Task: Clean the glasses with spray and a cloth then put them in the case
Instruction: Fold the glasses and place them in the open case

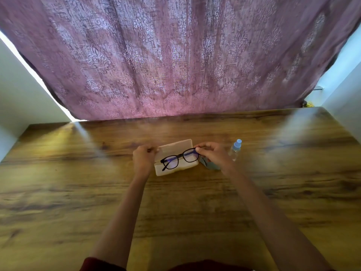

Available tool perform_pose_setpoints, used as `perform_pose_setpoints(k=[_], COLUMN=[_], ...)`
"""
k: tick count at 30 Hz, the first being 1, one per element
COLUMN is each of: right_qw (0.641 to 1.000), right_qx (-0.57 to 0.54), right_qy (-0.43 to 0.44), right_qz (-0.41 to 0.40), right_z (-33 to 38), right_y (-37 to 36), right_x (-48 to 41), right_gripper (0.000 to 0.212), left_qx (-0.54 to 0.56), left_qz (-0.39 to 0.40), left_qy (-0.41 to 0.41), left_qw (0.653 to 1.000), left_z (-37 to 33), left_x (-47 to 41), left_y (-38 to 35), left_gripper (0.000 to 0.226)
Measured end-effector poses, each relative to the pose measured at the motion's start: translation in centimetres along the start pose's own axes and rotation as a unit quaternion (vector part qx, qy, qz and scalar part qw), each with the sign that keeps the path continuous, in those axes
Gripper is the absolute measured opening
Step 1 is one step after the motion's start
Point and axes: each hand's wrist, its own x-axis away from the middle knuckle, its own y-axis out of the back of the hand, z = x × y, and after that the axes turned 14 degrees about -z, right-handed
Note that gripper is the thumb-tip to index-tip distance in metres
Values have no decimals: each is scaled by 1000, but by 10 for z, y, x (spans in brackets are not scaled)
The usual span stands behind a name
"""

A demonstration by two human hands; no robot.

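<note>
The black-framed glasses [178, 158] hang tilted over the open beige case [172, 147], which lies on the wooden table [195, 202]. My right hand [212, 153] pinches the right end of the frame. My left hand [143, 156] grips the left end of the case's raised lid. A grey cloth [212, 166] lies under my right hand, just right of the case. The clear spray bottle [235, 149] with a blue cap stands further right.
A purple patterned curtain [175, 65] hangs along the far edge of the table. White walls stand at the left [17, 98] and the right [343, 102]. Bare wood stretches on both sides of my arms.
</note>
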Motion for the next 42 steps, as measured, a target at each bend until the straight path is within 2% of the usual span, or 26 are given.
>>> perform_pose_setpoints(k=[7, 10, 14, 20, 27, 30, 42], right_qw=[999, 999, 999, 998, 996, 992, 977], right_qx=[27, 45, 51, 39, 54, 70, 127], right_qy=[-19, -17, 0, 30, 23, 37, 118], right_qz=[5, -1, -18, -50, -73, -94, -128], right_z=[-9, -14, -23, -30, -34, -34, -40], right_y=[-11, -13, -18, -21, -25, -30, -36], right_x=[-3, -2, -1, 3, 4, 5, 6], right_gripper=[26, 24, 10, 10, 13, 8, 14], left_qx=[1, 10, 12, 7, 20, 24, 34], left_qz=[10, 14, 15, 0, -24, -26, -24], left_qy=[1, -4, -16, -12, -16, -22, -38], left_qw=[1000, 1000, 1000, 1000, 999, 999, 998], left_z=[1, 0, -2, -1, -1, -1, -1], left_x=[3, 4, 6, 9, 11, 13, 11], left_y=[-7, -10, -12, -12, -13, -12, -11], left_gripper=[19, 19, 17, 15, 18, 17, 16])
